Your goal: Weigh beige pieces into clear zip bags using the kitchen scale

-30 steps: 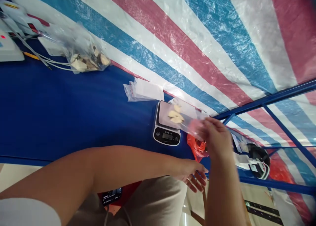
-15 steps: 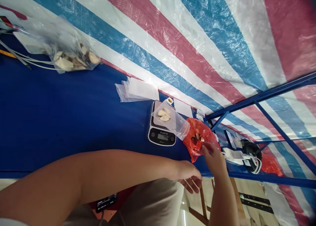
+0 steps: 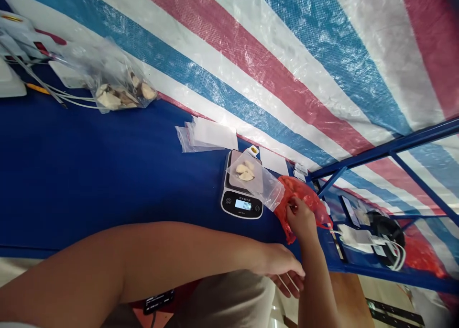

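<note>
My right hand (image 3: 300, 219) reaches into a crumpled red plastic bag (image 3: 308, 191). Its fingers are bent together, and the bag's folds hide what they grip, if anything. Left of the bag, a kitchen scale (image 3: 228, 189) shows a lit display with digits. On its plate lies a clear zip bag (image 3: 261, 187) holding several pale slices (image 3: 245, 171), its open end leaning against the red bag. My left hand (image 3: 285, 269) hovers at the table's front edge near my right forearm, holding nothing, fingers loosely apart.
Behind the scale are flat empty zip bags (image 3: 211, 133), a small white roll (image 3: 253, 150) and white paper (image 3: 274, 161). Bags of dried slices (image 3: 116, 97) and cables lie at the far left. A blue metal frame (image 3: 373, 153) and a white device with cables (image 3: 356, 237) stand right.
My right hand has moved deeper into the red bag, to the left. The scale's display has lit up with digits. The view has shifted slightly.
</note>
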A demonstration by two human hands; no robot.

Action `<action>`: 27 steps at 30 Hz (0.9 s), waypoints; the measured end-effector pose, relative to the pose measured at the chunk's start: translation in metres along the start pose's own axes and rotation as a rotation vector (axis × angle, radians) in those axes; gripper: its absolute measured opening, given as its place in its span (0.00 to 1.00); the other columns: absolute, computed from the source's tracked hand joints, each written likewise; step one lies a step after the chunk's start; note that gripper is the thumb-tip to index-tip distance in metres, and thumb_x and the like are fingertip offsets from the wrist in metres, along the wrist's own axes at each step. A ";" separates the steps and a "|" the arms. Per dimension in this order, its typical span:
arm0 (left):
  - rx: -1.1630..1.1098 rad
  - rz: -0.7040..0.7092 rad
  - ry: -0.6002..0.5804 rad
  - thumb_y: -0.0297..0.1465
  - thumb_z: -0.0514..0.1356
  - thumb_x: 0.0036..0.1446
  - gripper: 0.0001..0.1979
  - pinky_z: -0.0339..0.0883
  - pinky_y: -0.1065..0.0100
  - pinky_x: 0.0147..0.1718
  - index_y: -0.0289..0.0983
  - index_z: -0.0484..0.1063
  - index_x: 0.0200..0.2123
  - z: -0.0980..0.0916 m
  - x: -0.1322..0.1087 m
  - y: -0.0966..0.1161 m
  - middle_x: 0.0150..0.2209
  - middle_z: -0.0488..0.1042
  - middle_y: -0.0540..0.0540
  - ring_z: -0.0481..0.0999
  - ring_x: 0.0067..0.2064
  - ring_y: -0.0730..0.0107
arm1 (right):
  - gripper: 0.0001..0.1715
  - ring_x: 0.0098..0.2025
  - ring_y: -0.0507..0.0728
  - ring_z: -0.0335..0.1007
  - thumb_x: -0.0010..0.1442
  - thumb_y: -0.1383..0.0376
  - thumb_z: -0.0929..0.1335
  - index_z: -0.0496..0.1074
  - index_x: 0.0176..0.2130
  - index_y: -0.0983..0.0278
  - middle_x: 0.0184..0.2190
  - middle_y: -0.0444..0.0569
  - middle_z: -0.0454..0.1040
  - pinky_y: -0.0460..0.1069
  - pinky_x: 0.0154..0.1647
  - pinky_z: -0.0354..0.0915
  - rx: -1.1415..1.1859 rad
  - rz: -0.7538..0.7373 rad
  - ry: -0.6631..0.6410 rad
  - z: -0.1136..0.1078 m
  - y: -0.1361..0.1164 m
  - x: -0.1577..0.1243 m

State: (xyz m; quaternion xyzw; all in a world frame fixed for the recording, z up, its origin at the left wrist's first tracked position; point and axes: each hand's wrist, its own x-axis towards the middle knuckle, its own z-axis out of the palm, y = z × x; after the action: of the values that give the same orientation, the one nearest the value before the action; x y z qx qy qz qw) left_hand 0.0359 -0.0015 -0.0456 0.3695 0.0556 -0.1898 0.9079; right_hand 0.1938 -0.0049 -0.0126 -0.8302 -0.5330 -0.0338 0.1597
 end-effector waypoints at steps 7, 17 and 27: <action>0.004 0.015 -0.006 0.31 0.65 0.43 0.06 0.74 0.62 0.31 0.35 0.76 0.27 -0.001 -0.002 -0.001 0.30 0.77 0.44 0.80 0.30 0.65 | 0.18 0.38 0.63 0.73 0.63 0.54 0.61 0.75 0.38 0.62 0.35 0.55 0.78 0.56 0.42 0.66 -0.006 -0.038 0.021 0.005 -0.001 -0.007; -0.018 -0.026 0.033 0.27 0.65 0.45 0.03 0.75 0.62 0.32 0.34 0.73 0.26 0.000 -0.002 0.001 0.29 0.77 0.45 0.80 0.30 0.65 | 0.20 0.42 0.65 0.74 0.62 0.54 0.62 0.77 0.38 0.63 0.38 0.59 0.78 0.58 0.46 0.68 -0.031 -0.027 0.097 0.008 -0.011 -0.009; 0.034 0.047 0.048 0.24 0.57 0.52 0.08 0.74 0.67 0.32 0.37 0.72 0.23 0.011 -0.021 0.006 0.28 0.74 0.47 0.77 0.29 0.72 | 0.29 0.35 0.62 0.80 0.64 0.42 0.69 0.75 0.50 0.61 0.36 0.53 0.83 0.55 0.38 0.73 0.563 0.253 0.091 -0.056 -0.100 -0.038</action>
State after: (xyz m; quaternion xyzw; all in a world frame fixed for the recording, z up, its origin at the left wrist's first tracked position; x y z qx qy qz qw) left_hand 0.0180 0.0008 -0.0286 0.3906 0.0654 -0.1605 0.9041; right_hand 0.0944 -0.0169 0.0549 -0.8109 -0.4060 0.0979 0.4100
